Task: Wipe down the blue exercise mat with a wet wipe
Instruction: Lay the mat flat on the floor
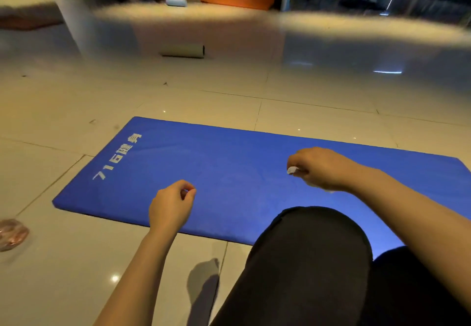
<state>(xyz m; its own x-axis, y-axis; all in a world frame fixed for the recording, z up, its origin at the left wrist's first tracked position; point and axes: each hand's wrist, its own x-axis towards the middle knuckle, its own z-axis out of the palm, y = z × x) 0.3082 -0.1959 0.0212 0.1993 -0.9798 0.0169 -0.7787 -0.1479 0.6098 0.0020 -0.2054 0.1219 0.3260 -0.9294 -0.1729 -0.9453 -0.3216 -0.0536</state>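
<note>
Pale tiled floor (76, 262), dim room; the blue mat (229, 173) lies flat before the kneeling person; the right hand (318, 169) bunches a white wipe (293, 170) over the mat's middle, seemingly ready to rub; the left hand (170, 206) hovers loosely curled, empty.

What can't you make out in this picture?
- Wipe: only a white corner shows in the head view; the right hand curls round the rest.
- Mat: near edge hidden by the knee, right end cut off by the frame.
- Left hand: fingers pinched, anything held too small to tell.
</note>
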